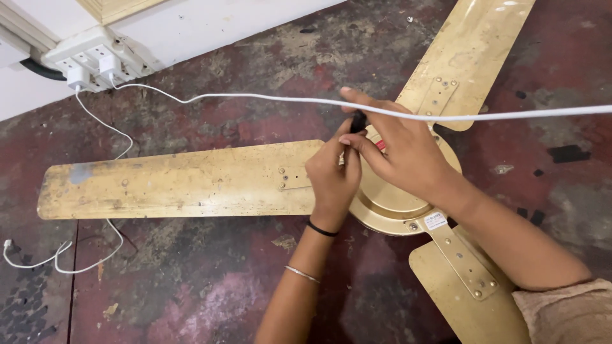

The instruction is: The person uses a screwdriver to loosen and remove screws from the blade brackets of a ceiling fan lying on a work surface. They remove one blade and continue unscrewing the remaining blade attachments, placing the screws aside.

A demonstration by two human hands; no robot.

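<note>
1. Ceiling fan (382,197), gold-coloured and scuffed, lies flat on the floor (210,286); the floor is worn red with grey and dark patches
2. Three blades in view: long blade (172,181) runs left from the hub, upper blade (468,51) runs up and right out of frame, lower blade (468,280) runs down and right, partly under the right forearm
3. Each blade meets the hub through a screwed bracket; bracket on the lower blade shows several screws
4. Left hand (331,181) rests at the left side of the hub, fingers curled together around something small at the hub centre; what exactly is gripped is hidden by the fingers
5. Left wrist carries a black band and, further down the forearm, a thin metal bangle
6. Right hand (401,150) lies over the hub top, fingers bent toward the left hand; thumb and forefinger pinch a small dark part (358,121) that stands just above the hub centre
7. Fingertips of both hands touch one another at that spot; a bit of red shows just beside the right fingers
8. White cable (268,97) crosses the view from the wall socket, passes over the right hand and exits at the right edge
9. White socket block (95,60) on the wall, upper left, with white plugs in it; a second thin white cable (102,124) drops from it, passes behind the long blade and ends loose on the floor at lower left
10. Small white sticker on the hub rim, just beside the right wrist
</note>
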